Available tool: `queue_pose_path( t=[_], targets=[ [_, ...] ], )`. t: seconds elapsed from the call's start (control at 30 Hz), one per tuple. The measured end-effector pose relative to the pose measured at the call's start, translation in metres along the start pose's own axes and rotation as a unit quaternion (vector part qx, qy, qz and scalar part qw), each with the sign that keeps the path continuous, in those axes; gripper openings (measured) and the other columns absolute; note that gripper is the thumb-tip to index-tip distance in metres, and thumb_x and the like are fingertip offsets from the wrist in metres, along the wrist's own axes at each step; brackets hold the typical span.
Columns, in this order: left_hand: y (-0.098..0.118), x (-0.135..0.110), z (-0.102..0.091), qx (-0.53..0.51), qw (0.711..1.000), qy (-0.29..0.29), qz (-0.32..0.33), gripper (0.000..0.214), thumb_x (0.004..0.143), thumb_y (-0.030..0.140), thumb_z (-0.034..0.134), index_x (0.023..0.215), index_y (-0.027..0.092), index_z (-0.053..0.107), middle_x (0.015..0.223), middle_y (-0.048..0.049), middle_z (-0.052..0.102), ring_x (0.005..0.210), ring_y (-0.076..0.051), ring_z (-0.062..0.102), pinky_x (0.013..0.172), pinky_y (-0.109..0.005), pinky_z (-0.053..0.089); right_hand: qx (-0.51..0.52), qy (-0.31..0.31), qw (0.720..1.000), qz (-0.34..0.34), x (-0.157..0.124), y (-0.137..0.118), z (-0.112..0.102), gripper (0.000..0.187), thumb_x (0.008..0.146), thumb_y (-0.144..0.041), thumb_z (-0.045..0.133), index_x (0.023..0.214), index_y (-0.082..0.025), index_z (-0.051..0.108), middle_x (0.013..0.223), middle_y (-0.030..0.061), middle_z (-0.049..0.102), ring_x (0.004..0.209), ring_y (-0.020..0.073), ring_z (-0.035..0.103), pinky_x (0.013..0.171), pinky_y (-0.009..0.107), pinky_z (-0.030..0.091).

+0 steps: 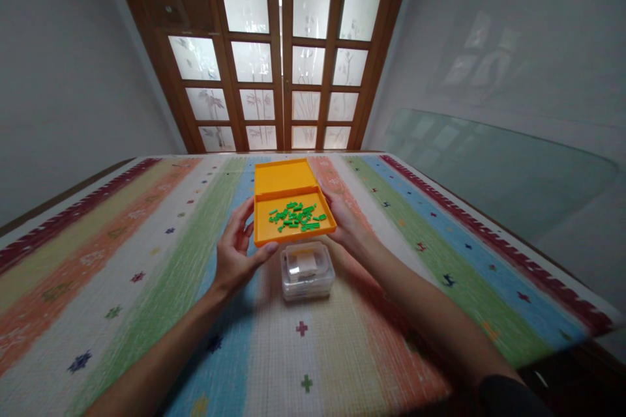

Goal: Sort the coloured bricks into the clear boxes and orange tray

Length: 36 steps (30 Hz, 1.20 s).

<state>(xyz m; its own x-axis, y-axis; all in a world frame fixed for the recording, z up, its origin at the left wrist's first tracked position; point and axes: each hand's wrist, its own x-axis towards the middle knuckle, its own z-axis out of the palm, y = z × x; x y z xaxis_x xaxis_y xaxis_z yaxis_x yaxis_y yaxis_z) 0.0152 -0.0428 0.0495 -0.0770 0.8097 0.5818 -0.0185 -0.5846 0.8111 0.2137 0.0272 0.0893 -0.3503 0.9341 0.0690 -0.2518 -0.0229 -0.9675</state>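
An orange hinged plastic box (267, 232) with its lid raised is held up over the table, tilted toward me. Many small green plastic pieces (296, 216) lie loose in its lower half; they are too small to tell what they are. My left hand (239, 251) grips the box's left side, thumb along the front edge. On the far right side, my right hand (340, 212) holds the box too, most of its fingers hidden behind or under it. Just below and nearer to me, a clear plastic container (307, 273) with a closed lid stands on the cloth, something pale inside.
A striped tablecloth (161, 313) with small woven figures covers the table. Wooden doors with frosted panes (259, 58) stand beyond the far edge. A pane of greenish glass (489, 156) leans along the right wall, and a white wall (73, 78) is on the left.
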Motion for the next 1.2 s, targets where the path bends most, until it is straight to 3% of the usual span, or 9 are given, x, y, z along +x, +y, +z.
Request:
queue_pose_path(
  t=[0.23,0.47,0.63,1.0,1.2],
  targets=[
    [0.002,0.001,0.000,-0.007,1.000,-0.002,-0.014,0.086,0.064,0.053,0.088,0.138,0.024,0.054,0.145,-0.0115,0.055,0.137,-0.033,0.049,0.114,-0.046,0.046,0.037,-0.012,0.999,0.036,-0.001,-0.008,-0.009,0.053,0.097,-0.062,0.041,0.123,-0.022,0.063,0.099,0.0064,0.077,0.097,0.0253,0.072,0.086,0.040,0.058],
    [0.004,0.002,-0.001,-0.005,1.000,0.002,-0.015,0.084,0.063,0.055,0.088,0.134,0.022,0.057,0.140,-0.0119,0.059,0.133,-0.033,0.053,0.113,-0.046,0.048,0.014,-0.023,1.000,0.007,-0.001,-0.010,-0.023,0.044,0.096,-0.056,0.050,0.117,-0.022,0.066,0.100,0.0070,0.077,0.100,0.0258,0.072,0.087,0.040,0.058],
    [0.003,0.003,0.000,0.000,1.000,-0.003,-0.028,0.084,0.064,0.058,0.085,0.134,0.021,0.058,0.140,-0.0133,0.059,0.132,-0.034,0.054,0.112,-0.047,0.048,0.021,-0.014,0.999,0.023,-0.001,-0.009,-0.029,0.037,0.095,-0.051,0.053,0.114,-0.023,0.068,0.099,0.0063,0.077,0.100,0.0250,0.072,0.084,0.038,0.059],
    [-0.004,0.004,-0.001,0.002,1.000,-0.002,-0.031,0.081,0.066,0.058,0.084,0.133,0.020,0.058,0.141,-0.0144,0.058,0.135,-0.034,0.052,0.113,-0.048,0.046,0.028,-0.028,0.999,0.004,-0.001,-0.011,-0.033,0.022,0.089,-0.040,0.065,0.100,-0.022,0.069,0.101,0.0054,0.076,0.098,0.0220,0.070,0.086,0.034,0.057],
    [-0.011,0.004,-0.003,-0.008,0.998,-0.002,-0.057,0.101,0.066,0.058,0.085,0.147,0.022,0.037,0.142,-0.0175,0.054,0.134,-0.033,0.052,0.111,-0.046,0.047,0.053,-0.023,0.998,-0.021,0.001,-0.009,-0.036,0.032,0.084,-0.028,0.069,0.115,-0.023,0.067,0.103,0.0028,0.075,0.095,0.0181,0.070,0.083,0.029,0.057]
  ],
)
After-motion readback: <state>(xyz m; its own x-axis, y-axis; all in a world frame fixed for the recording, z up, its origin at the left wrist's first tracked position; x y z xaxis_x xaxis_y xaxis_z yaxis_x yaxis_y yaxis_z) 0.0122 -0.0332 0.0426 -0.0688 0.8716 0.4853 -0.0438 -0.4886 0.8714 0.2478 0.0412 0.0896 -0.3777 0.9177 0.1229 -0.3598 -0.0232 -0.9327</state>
